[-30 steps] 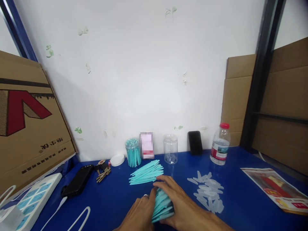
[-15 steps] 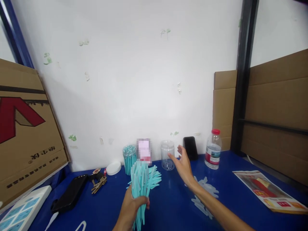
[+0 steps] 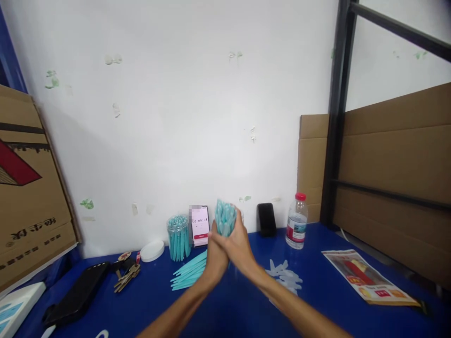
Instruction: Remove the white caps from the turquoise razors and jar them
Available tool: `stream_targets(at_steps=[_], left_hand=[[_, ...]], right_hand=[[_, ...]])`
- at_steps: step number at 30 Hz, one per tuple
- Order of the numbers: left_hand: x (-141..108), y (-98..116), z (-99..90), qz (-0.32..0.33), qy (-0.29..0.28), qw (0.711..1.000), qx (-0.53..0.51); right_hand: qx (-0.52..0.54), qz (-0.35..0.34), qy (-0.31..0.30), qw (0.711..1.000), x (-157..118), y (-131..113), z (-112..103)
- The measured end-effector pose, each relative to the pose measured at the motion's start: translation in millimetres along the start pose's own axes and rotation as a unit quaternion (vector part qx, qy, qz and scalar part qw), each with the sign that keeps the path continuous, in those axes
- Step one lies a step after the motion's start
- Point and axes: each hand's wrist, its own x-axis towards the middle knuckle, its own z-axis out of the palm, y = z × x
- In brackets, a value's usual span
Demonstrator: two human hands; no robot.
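A bundle of thin turquoise sticks (image 3: 224,218) stands roughly upright between my hands, pale tips at the top. My left hand (image 3: 216,256) is closed round it from the left. From the right, my right hand (image 3: 238,245) wraps the same bundle, its thumb crossing toward the left hand. More turquoise sticks (image 3: 190,273) lie in a loose pile on the blue table (image 3: 225,314), left of my hands. Similar sticks fill a clear jar (image 3: 178,238) behind that pile. The second clear jar is almost wholly hidden behind my right hand.
Translucent small pieces (image 3: 284,277) lie right of my forearm. Along the wall stand a phone with a timer (image 3: 200,227), a black object (image 3: 267,219) and a water bottle (image 3: 296,224). A white lid (image 3: 152,251), keys (image 3: 127,277) and black case (image 3: 79,293) lie left; a leaflet (image 3: 369,277) right.
My right hand has come from beside the second jar onto the bundle. The left hand has raised the bundle toward that jar. The view has turned slightly to the right.
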Motion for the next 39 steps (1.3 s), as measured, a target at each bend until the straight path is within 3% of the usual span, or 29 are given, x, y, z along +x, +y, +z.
stream_targets(at_steps=[6,10,16,23,39], left_hand=[[124.1,6.7,36.5,0.066,-0.064,0.996,-0.006],[158.9,-7.5,48.6,0.078,-0.075,0.994,-0.018],[152.4,-43.1,48.6,0.09,-0.069,0.993,-0.028],[138.6,-73.2,41.5,0.066,-0.071,0.995,0.012],[102.1,-108.0,18.8,0.019,-0.099,0.99,0.095]], right_hand=[[-0.06,-0.062,0.062,0.994,112.0,-30.1,-25.5],[-0.1,-0.075,0.075,0.989,148.8,-20.0,-30.2],[-0.126,-0.091,0.06,0.986,148.0,17.6,-29.0],[-0.136,-0.089,0.05,0.985,136.1,43.1,-32.7],[-0.146,-0.048,0.028,0.988,108.3,94.8,-31.8]])
